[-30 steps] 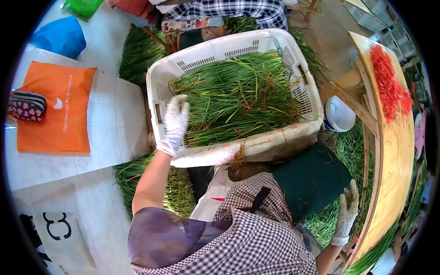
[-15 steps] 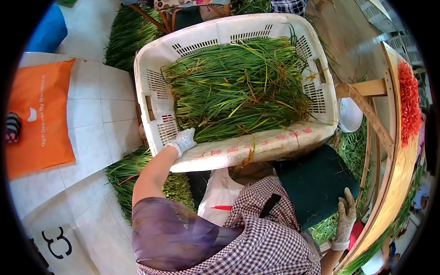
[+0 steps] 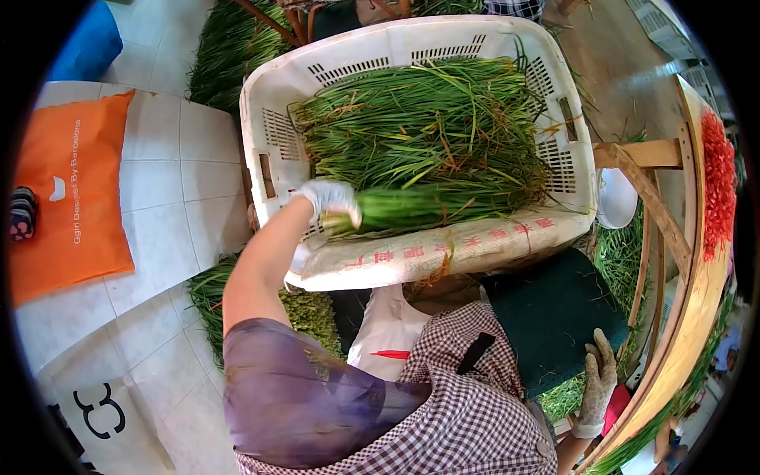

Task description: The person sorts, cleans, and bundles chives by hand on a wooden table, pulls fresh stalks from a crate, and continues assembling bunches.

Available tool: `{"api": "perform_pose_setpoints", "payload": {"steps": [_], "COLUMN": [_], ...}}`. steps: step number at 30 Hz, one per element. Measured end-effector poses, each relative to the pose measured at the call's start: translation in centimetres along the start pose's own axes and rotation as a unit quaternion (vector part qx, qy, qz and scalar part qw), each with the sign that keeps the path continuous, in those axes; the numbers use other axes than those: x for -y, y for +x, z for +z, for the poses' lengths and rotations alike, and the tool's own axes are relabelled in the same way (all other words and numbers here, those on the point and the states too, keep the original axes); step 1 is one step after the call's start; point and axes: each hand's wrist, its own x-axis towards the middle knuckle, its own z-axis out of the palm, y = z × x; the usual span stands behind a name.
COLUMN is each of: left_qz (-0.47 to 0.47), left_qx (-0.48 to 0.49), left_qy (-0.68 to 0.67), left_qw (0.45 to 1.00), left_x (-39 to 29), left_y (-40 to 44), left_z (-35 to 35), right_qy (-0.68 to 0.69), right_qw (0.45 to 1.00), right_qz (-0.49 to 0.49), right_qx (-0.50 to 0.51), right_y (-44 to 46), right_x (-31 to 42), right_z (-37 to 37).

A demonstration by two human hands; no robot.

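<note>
Long green stalks (image 3: 427,131) lie in a large white plastic basket (image 3: 261,95) in front of me. A cream printed sack (image 3: 412,257) covers the basket's near edge. At the basket's near left corner, my left hand (image 3: 332,202) in a whitish glove has its fingers wrapped round the pale ends of some stalks, which are blurred by motion. My right hand (image 3: 599,384), in a stained glove, is at the lower right with its fingers apart and nothing in it, beside a dark green cloth (image 3: 554,317).
On the right a wooden board (image 3: 701,293) bears a red pile (image 3: 717,186), with a white bucket (image 3: 617,198) behind its frame. More stalks (image 3: 313,317) stand below the basket. An orange bag (image 3: 79,190) and a blue bag (image 3: 87,43) are at the left.
My left hand has moved from the basket's near left corner up and right onto the stalks and taken hold of some. My right hand stays low at the right.
</note>
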Motion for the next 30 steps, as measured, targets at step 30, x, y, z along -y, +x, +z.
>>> {"api": "perform_pose_setpoints", "payload": {"steps": [30], "left_qz": [0.031], "left_qx": [0.014], "left_qy": [0.225], "left_qw": [0.974], "left_x": [4.2], "left_y": [5.2], "left_z": [4.7], "right_qy": [-0.013], "right_qw": [0.996], "right_qz": [-0.075], "right_qx": [0.049], "right_y": [-1.3], "right_x": [1.0], "right_z": [2.1]}}
